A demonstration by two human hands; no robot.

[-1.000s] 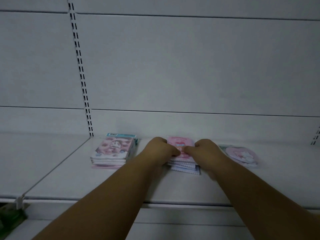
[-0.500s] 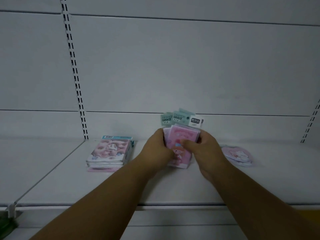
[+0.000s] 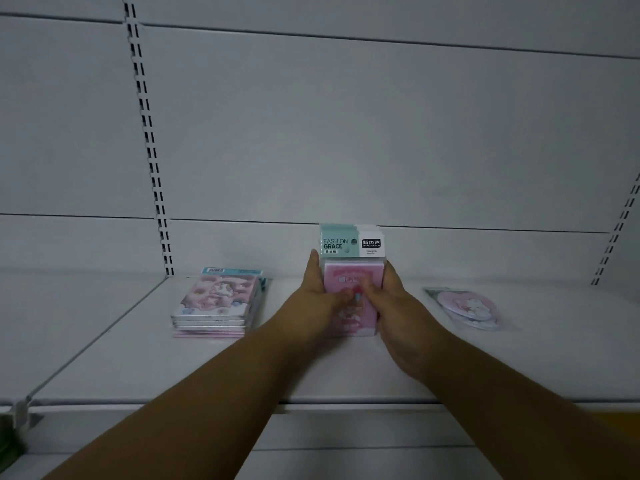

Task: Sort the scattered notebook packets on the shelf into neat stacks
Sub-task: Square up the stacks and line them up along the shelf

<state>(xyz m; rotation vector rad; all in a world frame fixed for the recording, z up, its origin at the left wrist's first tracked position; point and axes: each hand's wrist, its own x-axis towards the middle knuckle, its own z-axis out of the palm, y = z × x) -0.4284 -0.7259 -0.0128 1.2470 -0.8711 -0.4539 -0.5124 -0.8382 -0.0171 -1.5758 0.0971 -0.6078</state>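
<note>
Fingers [image 3: 313, 268] of the left hand [image 3: 320, 299] and right hand [image 3: 388, 299] are closed on the sides of a bundle of packets [image 3: 351, 271], upright on the shelf [image 3: 207, 368] right of the finished stack [image 3: 216, 303]. Long axis vertical, headers up, covers facing the camera. Squeeze the sides evenly and tap the bottom edges level before laying it flat.

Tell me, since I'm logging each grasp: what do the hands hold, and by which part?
Both the left hand and the right hand grip the upright bundle of pink packets by its long side edges, thumbs across the front.
</note>
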